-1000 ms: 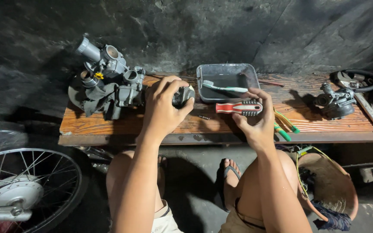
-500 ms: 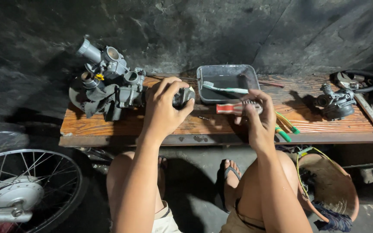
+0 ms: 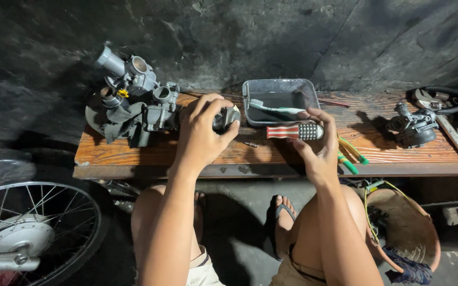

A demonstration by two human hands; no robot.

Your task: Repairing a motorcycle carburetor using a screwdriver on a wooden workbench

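Red-striped, perhaps ribbed screwdriver handle (image 3: 294, 131)

Both forearms are bare, with no sleeves, watch or rings in view on the left hand (image 3: 200, 135) or the right hand (image 3: 316, 148). The knees are bare too. Light, cream-coloured shorts (image 3: 202, 271) show at the lower edge under the left forearm. A dark flip-flop sandal (image 3: 283, 213) sits on one foot below the right hand; its strap looks black, though shadow blurs it.
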